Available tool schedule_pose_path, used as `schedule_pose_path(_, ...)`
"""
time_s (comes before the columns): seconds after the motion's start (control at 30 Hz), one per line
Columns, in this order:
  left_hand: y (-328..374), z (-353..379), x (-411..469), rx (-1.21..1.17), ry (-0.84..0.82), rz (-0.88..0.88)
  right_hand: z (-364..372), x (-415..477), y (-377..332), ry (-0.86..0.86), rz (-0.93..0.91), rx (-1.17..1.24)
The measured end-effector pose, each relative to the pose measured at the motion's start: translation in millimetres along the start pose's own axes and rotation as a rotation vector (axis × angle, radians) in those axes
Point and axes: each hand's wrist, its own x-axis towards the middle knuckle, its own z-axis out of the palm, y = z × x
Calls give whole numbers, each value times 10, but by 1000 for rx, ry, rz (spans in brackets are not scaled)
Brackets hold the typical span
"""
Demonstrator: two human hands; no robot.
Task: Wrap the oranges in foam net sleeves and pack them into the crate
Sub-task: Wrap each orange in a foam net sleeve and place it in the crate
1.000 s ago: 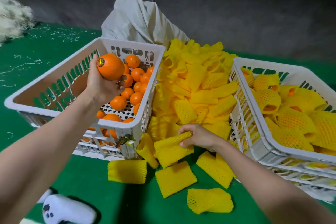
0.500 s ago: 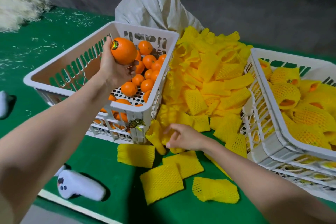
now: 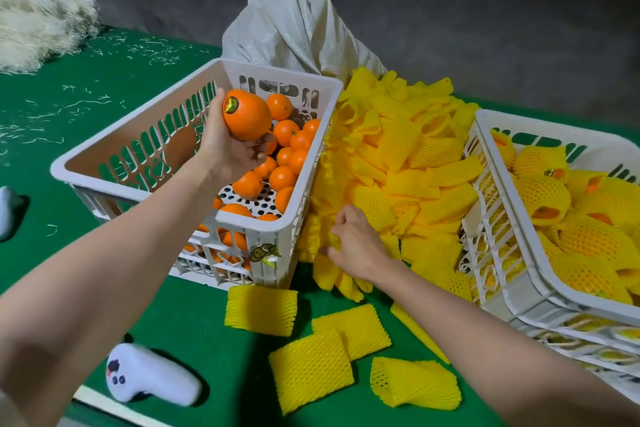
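A green table [image 3: 104,253] is spreading under everything, with a dark grey wall [image 3: 485,28] standing behind it. The orange crate [image 3: 277,73], white and slotted, is sitting left of centre and is holding loose oranges [image 3: 282,178] toward its right end. Against the orange crate's right side a big heap of yellow foam net sleeves [image 3: 408,163] is lying. Farther right of the orange crate, beyond that heap, a second white crate [image 3: 554,130] is sitting stacked on others and is holding oranges already in sleeves [image 3: 540,191]. Behind the orange crate a pale woven sack [image 3: 294,31] is slumping, and far to its left a mound of whitish fibre [image 3: 38,17] is lying.

The left hand [image 3: 228,149] is hovering over the orange crate, fingers and thumb curling round one stickered orange [image 3: 247,114] and holding it above the loose fruit. The right hand [image 3: 356,243] is working just off the orange crate's near right corner, its curled fingertips pinching a sleeve [image 3: 313,236] at the heap's near edge. In front of the orange crate several flat sleeves [image 3: 261,310] are lying on the table, and a white controller [image 3: 152,381] is lying off its near left.
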Motion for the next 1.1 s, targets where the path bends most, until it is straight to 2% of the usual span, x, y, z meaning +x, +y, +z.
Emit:
schedule_pose_path(0.13,-14,58,-54,6,-91,-8,-473,113,157,249,13,180)
schedule_pose_path(0.2,-32,90,-97,19,-165,-10,-819,154,162,399,26,515)
schedule_pose_path(0.23,-40,96,-104,53,-198,-14,-993,164,124,418,42,742)
schedule_pose_path(0.3,-62,96,-101,132,-250,-15,-1227,180,-12,362,51,1196)
schedule_pose_path(0.37,-70,85,-104,153,-302,-30,-1289,221,-204,187,76,1437)
schedule_pose_path(0.47,-41,89,-146,194,-393,-39,-1185,314,-556,-105,100,1554)
schedule_pose_path(0.53,-16,77,-157,287,-346,31,-1085,423,-759,-250,107,1608)
schedule_pose_path(0.6,-6,28,-123,378,-198,122,-1030,536,-890,-334,142,1595)
schedule_pose_path(0.67,-33,3,-97,385,-225,192,-1014,614,-938,-355,228,1527)
schedule_pose_path(0.73,-62,3,-82,261,-262,159,-1009,650,-936,-314,321,1474)
schedule_pose_path(0.87,-50,73,-133,-38,-299,33,-1030,685,-907,1,500,1495)
schedule_pose_path(1.0,-25,76,-119,-286,-325,6,-1026,728,-902,234,595,1655)
schedule_pose_path(1.1,-21,63,-121,-233,-347,36,-1016,749,-917,358,609,1840)
